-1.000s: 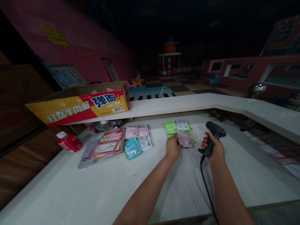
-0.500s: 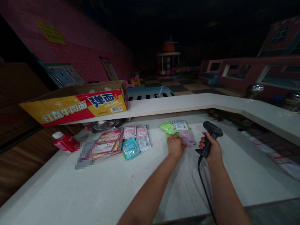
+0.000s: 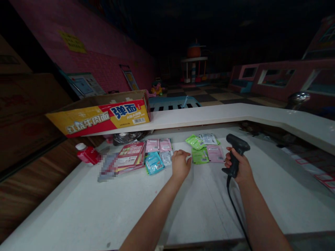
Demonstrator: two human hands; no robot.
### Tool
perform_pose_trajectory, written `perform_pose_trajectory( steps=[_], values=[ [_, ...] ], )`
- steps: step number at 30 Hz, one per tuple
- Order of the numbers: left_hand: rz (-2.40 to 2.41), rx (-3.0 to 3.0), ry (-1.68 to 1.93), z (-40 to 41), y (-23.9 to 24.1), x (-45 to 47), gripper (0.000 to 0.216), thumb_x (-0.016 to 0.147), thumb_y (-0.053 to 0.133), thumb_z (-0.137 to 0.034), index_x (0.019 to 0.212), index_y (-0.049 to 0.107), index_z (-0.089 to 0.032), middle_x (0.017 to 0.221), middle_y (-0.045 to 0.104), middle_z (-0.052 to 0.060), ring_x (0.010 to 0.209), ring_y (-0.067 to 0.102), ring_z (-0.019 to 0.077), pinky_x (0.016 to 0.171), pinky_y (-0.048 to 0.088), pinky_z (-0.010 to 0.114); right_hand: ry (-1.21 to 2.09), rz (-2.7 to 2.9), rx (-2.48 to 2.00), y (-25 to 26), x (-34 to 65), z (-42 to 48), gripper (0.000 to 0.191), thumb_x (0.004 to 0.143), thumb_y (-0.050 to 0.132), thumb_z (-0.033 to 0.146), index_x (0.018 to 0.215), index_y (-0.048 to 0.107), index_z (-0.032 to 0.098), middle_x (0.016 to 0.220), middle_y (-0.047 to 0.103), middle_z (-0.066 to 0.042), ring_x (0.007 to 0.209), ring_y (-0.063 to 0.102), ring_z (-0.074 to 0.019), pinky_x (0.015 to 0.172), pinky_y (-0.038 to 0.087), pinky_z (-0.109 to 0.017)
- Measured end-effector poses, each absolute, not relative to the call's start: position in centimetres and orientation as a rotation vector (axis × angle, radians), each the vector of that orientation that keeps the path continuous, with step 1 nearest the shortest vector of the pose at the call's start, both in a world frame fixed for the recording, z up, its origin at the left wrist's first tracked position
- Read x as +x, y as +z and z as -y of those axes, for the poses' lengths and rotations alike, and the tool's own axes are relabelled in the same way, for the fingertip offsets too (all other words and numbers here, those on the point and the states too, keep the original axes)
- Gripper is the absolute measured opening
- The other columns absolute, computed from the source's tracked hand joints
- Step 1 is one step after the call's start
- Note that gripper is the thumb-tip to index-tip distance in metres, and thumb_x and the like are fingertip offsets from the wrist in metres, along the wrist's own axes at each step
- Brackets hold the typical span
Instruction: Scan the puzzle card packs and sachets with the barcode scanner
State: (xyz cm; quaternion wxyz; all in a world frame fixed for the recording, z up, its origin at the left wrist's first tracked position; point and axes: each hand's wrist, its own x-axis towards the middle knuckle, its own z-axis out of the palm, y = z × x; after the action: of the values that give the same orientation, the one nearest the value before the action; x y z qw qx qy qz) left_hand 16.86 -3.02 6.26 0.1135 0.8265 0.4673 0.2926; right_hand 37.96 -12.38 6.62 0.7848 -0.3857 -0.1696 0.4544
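We grip the scanner (image 3: 237,143) in our right hand (image 3: 243,168); our left hand (image 3: 181,165), loosely curled and empty, is near a green packet (image 3: 200,156).

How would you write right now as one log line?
right hand: holds scanner; left hand: between blue packet and green packets, nothing visibly held; red bottle: on table

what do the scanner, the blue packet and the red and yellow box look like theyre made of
Scanner: probably hard, dark plastic, judging by its moulded shape and dull surface.
Blue packet: probably thin, shiny film, from its creases and highlights; plastic or foil, I can't tell.
Red and yellow box: most likely cardboard with a printed front, as the inside looks plain brown.
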Motion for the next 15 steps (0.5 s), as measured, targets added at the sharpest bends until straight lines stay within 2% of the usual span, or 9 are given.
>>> perform_pose_trajectory(
  steps=[9, 12, 15],
  values=[
    [-1.735, 2.304, 0.898, 3.3, 6.7, 7.7, 0.016, 0.084, 0.061, -0.02, 0.095, 0.073, -0.018, 0.097, 0.07, 0.008, 0.095, 0.062, 0.0238, 0.092, 0.045, 0.037, 1.28, 0.526, -0.904, 5.6, 34.0, 12.2, 0.041, 0.062, 0.087, 0.041, 0.089, 0.067, 0.018, 0.055, 0.056, 0.005, 0.038, 0.045, -0.0067, 0.034, 0.036, -0.017],
    [-1.993, 2.308, 0.869, 3.5, 6.6, 5.6, 0.016, 0.085, 0.06, -0.026, 0.094, 0.068, -0.015, 0.096, 0.066, 0.011, 0.097, 0.06, 0.0267, 0.09, 0.045, 0.039, 1.342, 0.58, -0.942, 5.2, 32.8, 12.2, 0.044, 0.061, 0.087, 0.043, 0.091, 0.066, 0.018, 0.054, 0.056, 0.006, 0.036, 0.044, -0.0066, 0.033, 0.036, -0.018],
    [-2.254, 2.301, 0.811, 3.8, 6.1, 4.7, 0.032, 0.085, 0.062, -0.039, 0.098, 0.061, -0.01, 0.097, 0.061, 0.016, 0.097, 0.058, 0.0304, 0.087, 0.046, 0.041, 1.364, 0.619, -0.975, 4.8, 32.2, 12.1, 0.044, 0.062, 0.086, 0.044, 0.091, 0.064, 0.019, 0.054, 0.056, 0.006, 0.036, 0.044, -0.0068, 0.033, 0.035, -0.018]
  ],
)
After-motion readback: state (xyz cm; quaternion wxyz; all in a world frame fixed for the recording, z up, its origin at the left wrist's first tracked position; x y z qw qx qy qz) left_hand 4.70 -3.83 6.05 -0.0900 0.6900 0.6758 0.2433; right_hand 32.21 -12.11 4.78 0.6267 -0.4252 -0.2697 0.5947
